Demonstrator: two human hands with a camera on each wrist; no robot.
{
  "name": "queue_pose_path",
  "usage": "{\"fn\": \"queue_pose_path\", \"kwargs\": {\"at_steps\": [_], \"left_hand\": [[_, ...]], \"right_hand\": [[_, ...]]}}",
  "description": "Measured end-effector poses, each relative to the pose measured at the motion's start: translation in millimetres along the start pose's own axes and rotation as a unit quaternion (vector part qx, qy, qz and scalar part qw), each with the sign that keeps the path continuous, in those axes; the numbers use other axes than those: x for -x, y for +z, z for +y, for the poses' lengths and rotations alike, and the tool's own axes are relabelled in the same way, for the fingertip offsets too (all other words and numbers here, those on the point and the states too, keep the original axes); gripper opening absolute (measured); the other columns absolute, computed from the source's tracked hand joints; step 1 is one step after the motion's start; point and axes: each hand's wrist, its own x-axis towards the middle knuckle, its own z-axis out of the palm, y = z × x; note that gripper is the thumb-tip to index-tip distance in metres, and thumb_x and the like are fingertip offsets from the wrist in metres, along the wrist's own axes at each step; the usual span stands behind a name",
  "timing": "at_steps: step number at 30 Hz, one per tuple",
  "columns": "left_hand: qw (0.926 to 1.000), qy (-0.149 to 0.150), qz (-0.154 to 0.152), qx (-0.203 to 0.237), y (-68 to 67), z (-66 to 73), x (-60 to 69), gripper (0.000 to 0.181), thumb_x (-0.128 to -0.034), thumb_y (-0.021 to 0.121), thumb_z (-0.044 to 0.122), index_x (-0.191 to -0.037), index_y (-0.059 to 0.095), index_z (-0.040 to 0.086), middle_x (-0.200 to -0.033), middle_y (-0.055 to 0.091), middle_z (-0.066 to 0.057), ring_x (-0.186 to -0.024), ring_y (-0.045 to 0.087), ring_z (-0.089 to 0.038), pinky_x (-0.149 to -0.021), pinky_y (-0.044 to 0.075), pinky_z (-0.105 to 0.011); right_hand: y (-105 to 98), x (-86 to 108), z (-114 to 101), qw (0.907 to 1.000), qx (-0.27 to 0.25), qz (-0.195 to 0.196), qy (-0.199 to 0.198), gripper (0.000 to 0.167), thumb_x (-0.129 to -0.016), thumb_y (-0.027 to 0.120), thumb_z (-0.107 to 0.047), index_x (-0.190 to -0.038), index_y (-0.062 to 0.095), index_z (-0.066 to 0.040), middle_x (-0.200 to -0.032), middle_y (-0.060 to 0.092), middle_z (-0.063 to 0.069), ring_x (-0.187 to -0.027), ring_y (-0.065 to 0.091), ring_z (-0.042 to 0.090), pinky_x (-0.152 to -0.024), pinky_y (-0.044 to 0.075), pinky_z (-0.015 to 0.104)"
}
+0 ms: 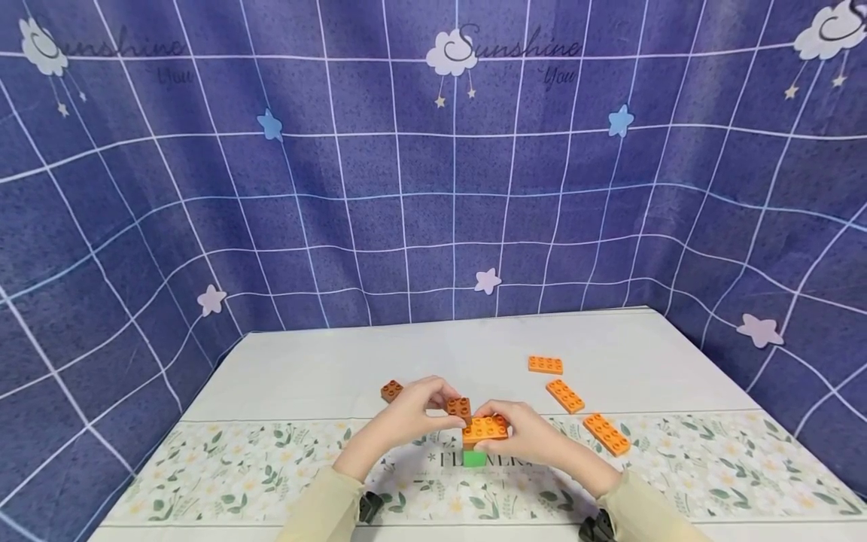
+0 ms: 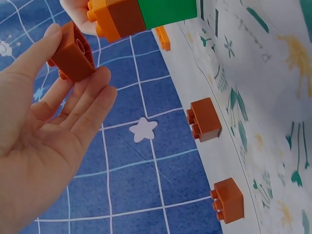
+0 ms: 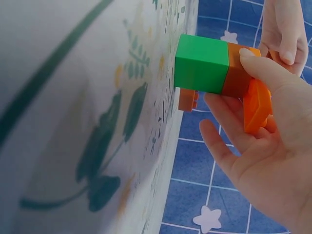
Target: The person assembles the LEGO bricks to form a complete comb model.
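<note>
Low at the centre of the head view, the left hand (image 1: 409,415), closed to a pinch, holds a brown brick (image 1: 459,407) near a stack (image 3: 226,70) that the right hand (image 1: 531,435) grips: orange plate (image 1: 485,427) above, brown layer (image 3: 234,75), green block (image 1: 474,458) below. Right of centre, three loose plates (image 1: 565,396) lie on the bench (image 1: 318,361); left, a second brick (image 1: 390,390)

Item: printed word (image 1: 450,460), middle letters hidden from me behind the green block (image 1: 474,458). Item: right hand (image 2: 78,15), cut by my left-wrist view's top edge. Item: printed leaf (image 3: 102,141), blurred on my right-wrist feed. Item: sleeves (image 1: 318,504), cropped at my head view's bottom.
</note>
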Motion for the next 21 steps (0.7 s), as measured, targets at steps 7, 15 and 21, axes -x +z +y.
{"fn": "queue_pose_path", "kwargs": {"at_steps": [7, 15, 21], "left_hand": [[0.9999, 0.014, 0.001, -0.007, 4.9, 1.3, -3.4, 0.032, -0.0799, 0.074, 0.034, -0.103, 0.063, 0.014, -0.100, 0.063, 0.003, -0.089, 0.062, -0.012, -0.083, 0.054, -0.032], [0.9996, 0.019, -0.008, -0.018, 11.2, 1.4, -7.0, 0.032, -0.0803, 0.073, 0.035, -0.103, 0.063, 0.014, -0.097, 0.062, 0.005, -0.086, 0.060, -0.007, -0.083, 0.053, -0.027], [0.9997, 0.019, -0.015, -0.006, 14.4, 1.2, -7.6, 0.032, -0.0802, 0.073, 0.035, -0.102, 0.062, 0.014, -0.097, 0.061, 0.005, -0.087, 0.060, -0.008, -0.084, 0.053, -0.026]], "right_hand": [[-0.3, 0.1, 0.7, 1.0000, 0.005, 0.003, -0.005, 0.032, -0.083, 0.071, -0.036, -0.109, 0.062, -0.018, -0.104, 0.066, -0.003, -0.084, 0.057, 0.004, -0.073, 0.050, 0.021], [-0.7, 0.8, -0.5, 0.9997, 0.024, 0.006, 0.003, 0.037, -0.083, 0.070, -0.039, -0.111, 0.061, -0.015, -0.107, 0.066, -0.002, -0.093, 0.059, 0.010, -0.080, 0.051, 0.026], [0.1, 0.6, -0.2, 0.9998, 0.013, 0.000, 0.011, 0.037, -0.083, 0.071, -0.036, -0.110, 0.061, -0.012, -0.097, 0.065, -0.003, -0.077, 0.055, 0.002, -0.067, 0.049, 0.020]]}}
